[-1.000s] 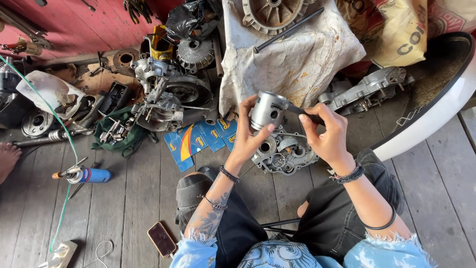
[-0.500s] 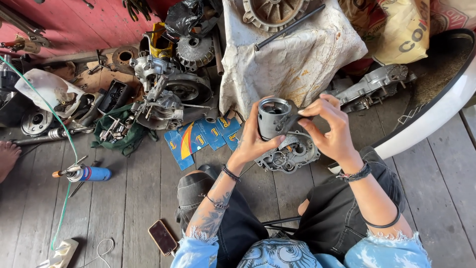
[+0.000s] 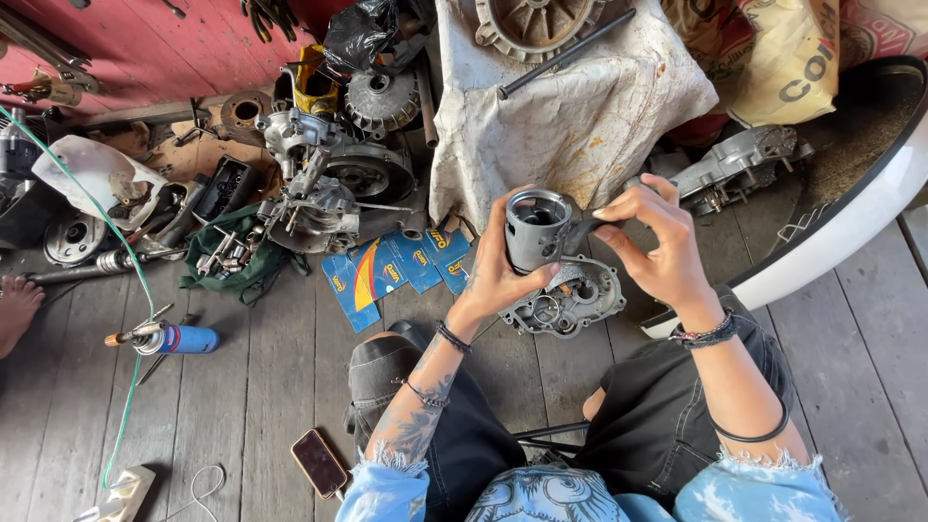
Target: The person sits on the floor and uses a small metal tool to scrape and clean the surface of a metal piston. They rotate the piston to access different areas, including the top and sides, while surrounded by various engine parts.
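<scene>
A seated person's knees in dark trousers frame a grey plank floor point(image 3: 242, 387) crowded with engine parts. Straight ahead, a stained white cloth point(image 3: 570, 116) drapes a bulky shape, with a ribbed round casting and a dark rod lying on top. To its left sits a partly stripped engine block point(image 3: 329, 184) among loose tools and a green rag. On the boards just beyond the knees lies a grey crankcase half point(image 3: 565, 300), flat, full of round bores. Blue and orange packets point(image 3: 387, 271) fan out beside it.

Held above that crankcase half is the piston point(image 3: 535, 227): a short, dull silver metal cylinder, hollow, its open end turned up toward the camera, the inside dark.

The left hand point(image 3: 493, 280) cups the piston from below and from the side, fingers curled round its wall, wrist bent back, bead bands on the tattooed forearm. The right hand point(image 3: 657, 246) comes in from the right, arched, thumb and forefinger pinching a small dark piece against the piston's right rim; the other fingers fan loosely above.

Further left, a blue gas canister point(image 3: 184, 338) lies on the floor, and a phone point(image 3: 319, 462) rests near the left knee
</scene>
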